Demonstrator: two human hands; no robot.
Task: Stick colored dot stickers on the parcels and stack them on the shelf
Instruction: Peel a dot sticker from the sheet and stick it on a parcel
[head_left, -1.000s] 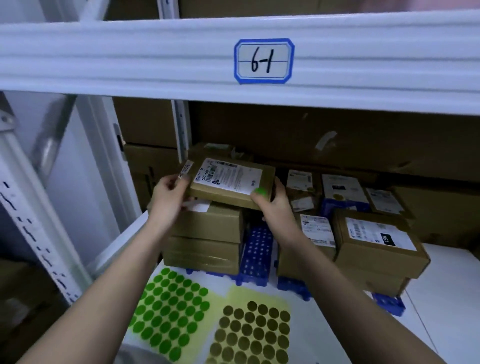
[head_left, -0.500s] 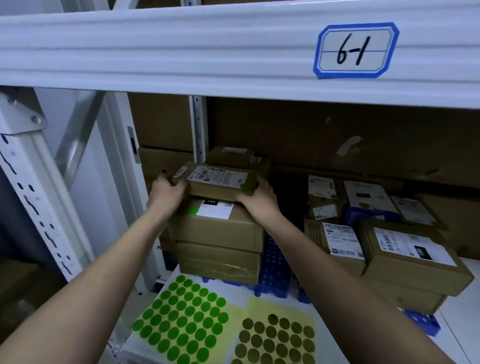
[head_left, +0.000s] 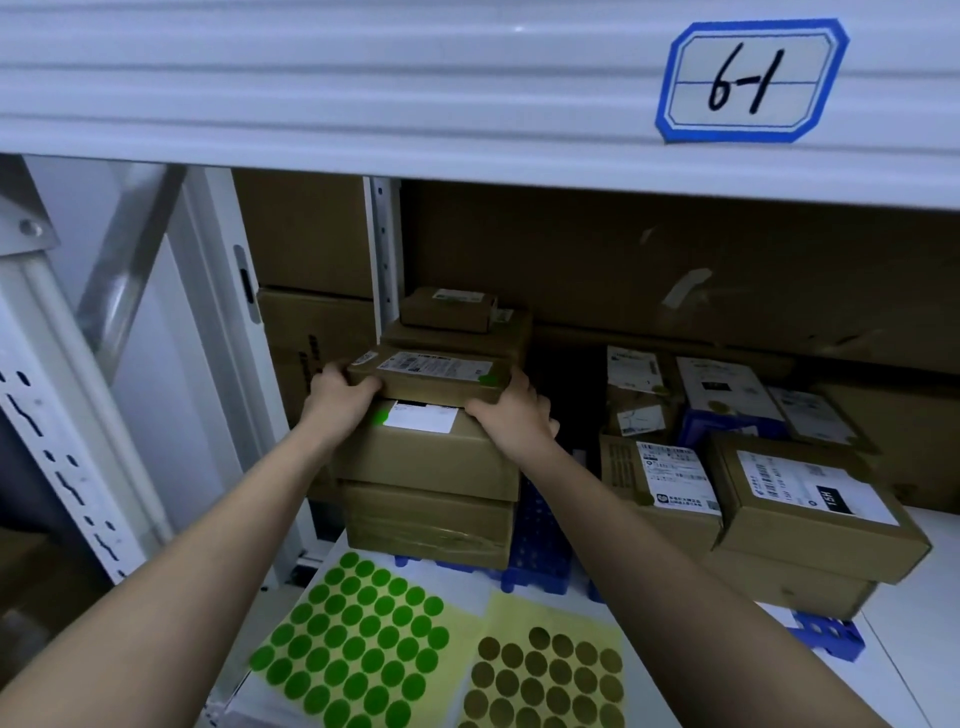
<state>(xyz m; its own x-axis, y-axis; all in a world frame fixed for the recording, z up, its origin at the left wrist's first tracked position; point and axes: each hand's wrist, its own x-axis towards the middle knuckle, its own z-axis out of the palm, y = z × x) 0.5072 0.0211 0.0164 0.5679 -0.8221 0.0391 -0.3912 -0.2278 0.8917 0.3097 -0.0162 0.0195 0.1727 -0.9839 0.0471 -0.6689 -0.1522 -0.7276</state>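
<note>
Gripped at both ends, left hand (head_left: 340, 395) and right hand (head_left: 511, 415) fingers curled around flat parcel (head_left: 428, 376), squaring it atop the box stack (head_left: 431, 483) for stability.

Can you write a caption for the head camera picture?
Both hands set a green-dotted parcel on the stack.

Handwritten "6-1" on shelf-beam tag (head_left: 751, 80); "15H" on parcel label (head_left: 813, 486).
</note>
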